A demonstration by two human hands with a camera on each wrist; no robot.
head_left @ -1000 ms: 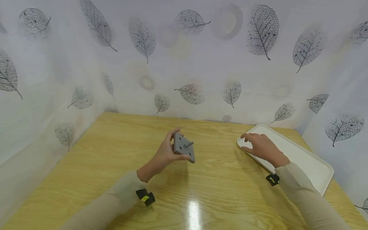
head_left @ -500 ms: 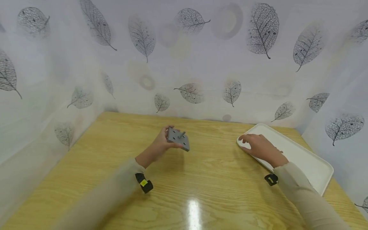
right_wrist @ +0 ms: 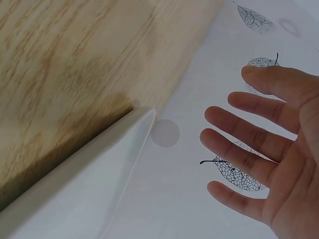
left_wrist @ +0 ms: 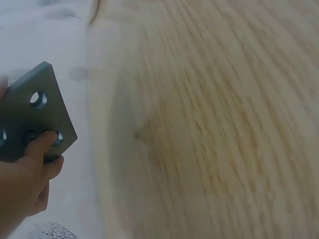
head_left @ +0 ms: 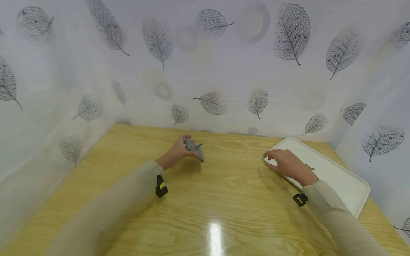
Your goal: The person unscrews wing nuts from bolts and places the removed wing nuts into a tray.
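My left hand (head_left: 176,153) grips a grey metal plate (head_left: 192,146) by its edges, raised over the far middle of the table. Round holes pierce the plate, and a short peg (head_left: 199,145) stands out from its face. From the left wrist view, the back of the plate (left_wrist: 30,107) shows, with a fingertip at one of the holes. Over the left edge of a white tray (head_left: 342,185) hovers my right hand (head_left: 289,165), fingers loosely bent and holding nothing. Its fingers (right_wrist: 244,154) are spread apart in the right wrist view.
Small brownish bits (head_left: 309,167) show on the tray beside my right hand. The wooden table (head_left: 230,206) meets a leaf-printed cloth (head_left: 224,71) at the back and both sides. A black strap device (head_left: 161,186) sits on the left wrist.
My left hand has moved away from me and slightly left with the plate, turning it along the way. My right hand stays nearly where it was, over the tray's edge.
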